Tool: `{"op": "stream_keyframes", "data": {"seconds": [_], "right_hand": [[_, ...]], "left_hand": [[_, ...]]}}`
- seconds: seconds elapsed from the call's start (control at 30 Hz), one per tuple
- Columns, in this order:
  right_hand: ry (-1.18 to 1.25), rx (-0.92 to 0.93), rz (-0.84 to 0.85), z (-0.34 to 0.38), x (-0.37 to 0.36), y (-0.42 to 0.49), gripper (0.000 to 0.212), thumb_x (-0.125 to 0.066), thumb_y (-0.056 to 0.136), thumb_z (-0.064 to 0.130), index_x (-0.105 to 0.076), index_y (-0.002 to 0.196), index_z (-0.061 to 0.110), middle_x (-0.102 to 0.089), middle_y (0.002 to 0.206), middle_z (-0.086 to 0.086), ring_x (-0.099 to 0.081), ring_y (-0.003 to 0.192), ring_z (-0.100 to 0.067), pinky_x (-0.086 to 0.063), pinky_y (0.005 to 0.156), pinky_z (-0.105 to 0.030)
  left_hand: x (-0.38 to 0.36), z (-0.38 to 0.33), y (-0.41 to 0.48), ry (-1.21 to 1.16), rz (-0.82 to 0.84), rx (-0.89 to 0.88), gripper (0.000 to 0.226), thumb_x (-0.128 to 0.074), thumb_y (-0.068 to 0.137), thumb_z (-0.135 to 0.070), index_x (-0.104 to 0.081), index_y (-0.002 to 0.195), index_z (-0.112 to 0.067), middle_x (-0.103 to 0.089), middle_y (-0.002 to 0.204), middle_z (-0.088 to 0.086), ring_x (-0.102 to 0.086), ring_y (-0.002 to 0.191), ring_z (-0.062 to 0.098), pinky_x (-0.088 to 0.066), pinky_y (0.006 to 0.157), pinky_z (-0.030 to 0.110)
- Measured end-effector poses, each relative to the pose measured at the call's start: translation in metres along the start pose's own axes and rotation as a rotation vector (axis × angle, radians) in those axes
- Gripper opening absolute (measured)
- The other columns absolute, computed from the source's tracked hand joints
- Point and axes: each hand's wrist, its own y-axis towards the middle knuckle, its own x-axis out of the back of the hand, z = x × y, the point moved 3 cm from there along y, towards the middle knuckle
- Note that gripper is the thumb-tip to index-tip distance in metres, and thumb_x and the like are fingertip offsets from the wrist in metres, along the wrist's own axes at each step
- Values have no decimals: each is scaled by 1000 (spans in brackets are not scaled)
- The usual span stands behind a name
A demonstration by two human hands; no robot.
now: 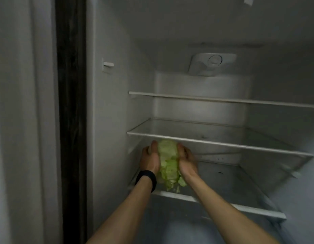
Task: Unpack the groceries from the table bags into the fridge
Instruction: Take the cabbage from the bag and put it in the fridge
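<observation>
Head view. Fridge [117, 103]: door open, inside dim and white. Three glass shelves, all bare but for one item.

Cabbage [168, 164]: pale green, leafy, loose leaves at the near end. It sits at the left front of the lowest shelf [223, 203], just under the middle shelf [223, 144].

Left hand [150, 160]: wrapped around the cabbage's left side, fingers curled over it. Black band [147, 178] on the wrist.

Right hand [187, 162]: pressed to the cabbage's right side, gripping it.

Top shelf [223, 100]: well above the cabbage. Dial [215, 60]: on the back wall, above that.
</observation>
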Motion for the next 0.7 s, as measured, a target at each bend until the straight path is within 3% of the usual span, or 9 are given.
{"op": "stream_keyframes", "data": {"seconds": [0.33, 0.5, 0.6, 0.7], "right_hand": [[-130, -17, 2, -22, -16, 50, 53, -39, 98, 62, -57, 135, 29, -60, 138, -8, -54, 127, -33, -40, 103, -35], [-243, -11, 92, -6, -10, 46, 57, -24, 104, 55, -47, 146, 23, -47, 152, -9, -45, 137, -32, -34, 107, -34], [-326, -14, 66, 8, 6, 32, 55, -22, 106, 51, -43, 148, 22, -45, 153, -11, -44, 138, -34, -34, 108, -34], [-431, 23, 95, 18, 22, 9, 48, -33, 105, 43, -50, 143, 20, -48, 151, -11, -47, 136, -33, -36, 109, -33]], "left_hand": [[-9, 5, 46, 113, -6, 4, 70, -26, 97, -66, -58, 132, -14, -61, 130, 9, -59, 111, 29, -45, 97, 35], [-3, -1, 43, 187, -20, 74, 80, -16, 95, -70, -41, 149, -16, -43, 152, 10, -44, 136, 32, -32, 114, 42], [5, -14, 18, 252, -44, 85, 68, -15, 103, -56, -33, 154, -15, -33, 158, 11, -34, 143, 33, -25, 117, 41], [9, -19, -16, 322, -13, 43, 53, -28, 105, -38, -34, 150, -12, -36, 156, 14, -37, 140, 34, -31, 112, 39]]}}
